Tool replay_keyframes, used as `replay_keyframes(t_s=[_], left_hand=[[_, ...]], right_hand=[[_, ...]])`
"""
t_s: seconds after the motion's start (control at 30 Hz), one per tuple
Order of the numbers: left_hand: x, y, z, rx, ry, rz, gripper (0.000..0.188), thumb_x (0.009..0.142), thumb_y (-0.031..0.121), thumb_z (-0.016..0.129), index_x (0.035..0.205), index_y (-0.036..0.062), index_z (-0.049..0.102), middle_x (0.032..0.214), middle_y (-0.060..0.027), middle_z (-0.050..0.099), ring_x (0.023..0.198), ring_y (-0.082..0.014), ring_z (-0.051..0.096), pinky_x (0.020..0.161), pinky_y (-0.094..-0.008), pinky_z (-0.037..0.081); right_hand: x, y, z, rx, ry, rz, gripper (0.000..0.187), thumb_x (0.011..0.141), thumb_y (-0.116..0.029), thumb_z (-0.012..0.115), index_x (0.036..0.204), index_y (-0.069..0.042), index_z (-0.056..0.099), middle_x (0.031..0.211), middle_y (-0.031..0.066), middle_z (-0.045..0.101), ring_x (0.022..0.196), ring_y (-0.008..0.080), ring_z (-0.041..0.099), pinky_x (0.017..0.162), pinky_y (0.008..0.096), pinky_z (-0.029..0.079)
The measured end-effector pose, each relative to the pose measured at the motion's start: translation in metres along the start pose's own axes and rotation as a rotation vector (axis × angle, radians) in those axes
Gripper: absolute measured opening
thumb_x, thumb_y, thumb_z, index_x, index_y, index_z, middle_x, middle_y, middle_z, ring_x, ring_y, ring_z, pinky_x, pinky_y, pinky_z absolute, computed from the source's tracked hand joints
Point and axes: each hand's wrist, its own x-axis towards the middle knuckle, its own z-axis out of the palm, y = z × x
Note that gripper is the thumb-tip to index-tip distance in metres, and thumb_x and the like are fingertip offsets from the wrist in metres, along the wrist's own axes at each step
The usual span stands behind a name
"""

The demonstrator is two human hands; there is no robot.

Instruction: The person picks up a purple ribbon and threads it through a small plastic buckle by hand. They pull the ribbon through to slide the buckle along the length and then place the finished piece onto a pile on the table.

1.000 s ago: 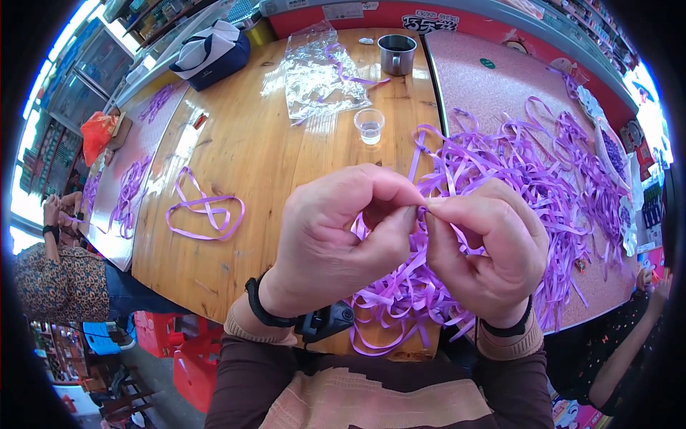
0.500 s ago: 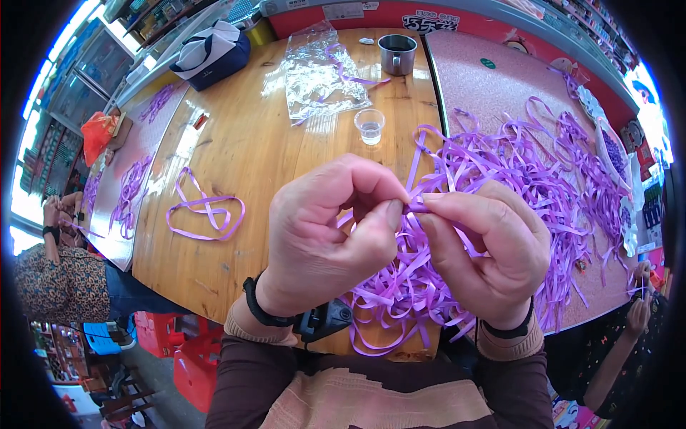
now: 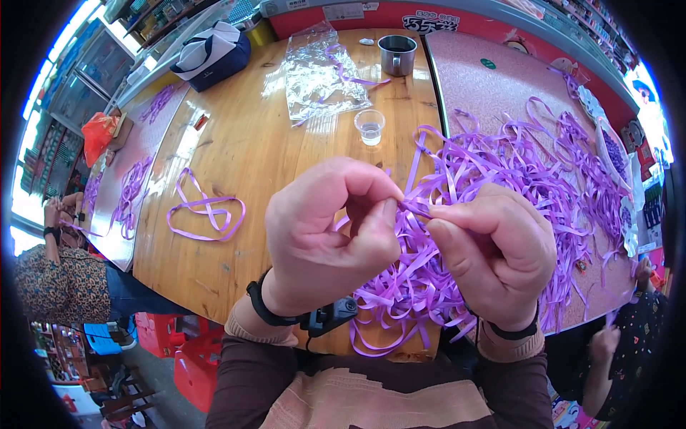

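Observation:
Between my two hands a purple ribbon (image 3: 414,206) is held taut, a short bit of it showing between the fingertips. My left hand (image 3: 332,225) pinches one part with thumb and forefinger. Close beside it, my right hand (image 3: 496,247) pinches the ribbon with thumb and forefinger too. The rest of this ribbon is hard to tell apart from the large heap of purple ribbons (image 3: 529,186) behind and below my hands. A single looped purple ribbon (image 3: 239,214) lies apart on the wooden table (image 3: 250,143), left of my hands.
Ahead stand a clear plastic cup (image 3: 370,129), a metal mug (image 3: 397,56) and a clear plastic bag (image 3: 314,79). A blue-and-white bag (image 3: 211,56) sits far left. A black device (image 3: 332,314) is by my left wrist. Other people work at both sides; red stools (image 3: 196,368) stand lower left.
My hands have moved slightly apart, so more of the pinched ribbon shows between them. At the right, the other person's hands have shifted.

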Motion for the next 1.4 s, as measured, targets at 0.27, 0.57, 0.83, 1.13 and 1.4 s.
replay_keyframes(t_s=[0.27, 0.57, 0.83, 1.13, 1.4], left_hand=[[0.001, 0.003, -0.006, 0.151, -0.024, 0.017, 0.010, 0.071, -0.008, 0.047, 0.075, -0.0009, 0.053, 0.068, -0.0022, 0.052, 0.058, -0.0049, 0.049, 0.051, -0.0161, 0.038], [-0.008, 0.009, -0.017, 0.063, -0.066, -0.028, 0.012, 0.072, -0.007, 0.047, 0.081, -0.0017, 0.053, 0.078, -0.0061, 0.052, 0.066, -0.0081, 0.049, 0.059, -0.0193, 0.039], [-0.023, 0.040, -0.019, 0.458, -0.197, 0.451, 0.028, 0.070, 0.010, 0.061, 0.096, 0.0008, 0.054, 0.088, -0.0114, 0.055, 0.075, -0.0210, 0.053, 0.069, -0.0326, 0.041], [-0.059, 0.048, -0.040, 0.359, -0.419, 0.429, 0.008, 0.067, 0.003, 0.061, 0.070, 0.0067, 0.055, 0.067, -0.0014, 0.054, 0.061, -0.0200, 0.053, 0.067, -0.0333, 0.038], [-0.089, 0.040, -0.075, -0.084, -0.366, -0.048, 0.007, 0.075, 0.003, 0.048, 0.072, 0.0023, 0.055, 0.067, -0.0036, 0.051, 0.062, -0.0123, 0.049, 0.062, -0.0257, 0.039]], right_hand=[[0.001, -0.001, 0.001, 0.007, -0.015, 0.023, 0.009, 0.069, -0.005, 0.067, 0.072, -0.001, 0.060, 0.054, 0.0012, 0.044, 0.048, 0.0107, 0.038, 0.044, 0.0238, 0.026], [-0.001, -0.019, -0.015, 0.023, 0.007, 0.042, 0.011, 0.066, 0.000, 0.068, 0.072, -0.002, 0.059, 0.056, 0.0045, 0.051, 0.046, 0.0136, 0.047, 0.043, 0.0239, 0.034], [-0.018, -0.044, -0.012, 0.132, -0.120, 0.100, 0.008, 0.069, -0.001, 0.066, 0.072, -0.002, 0.059, 0.057, 0.0046, 0.052, 0.047, 0.0130, 0.048, 0.043, 0.0236, 0.035], [-0.053, -0.067, -0.012, 0.292, -0.272, 0.307, 0.010, 0.071, -0.007, 0.066, 0.069, -0.001, 0.059, 0.056, 0.0002, 0.046, 0.049, 0.0070, 0.040, 0.045, 0.0218, 0.027], [-0.076, -0.077, -0.026, 0.379, -0.119, 0.413, 0.006, 0.075, -0.003, 0.064, 0.074, 0.001, 0.059, 0.060, 0.0003, 0.050, 0.053, 0.0022, 0.042, 0.045, 0.0177, 0.030]])
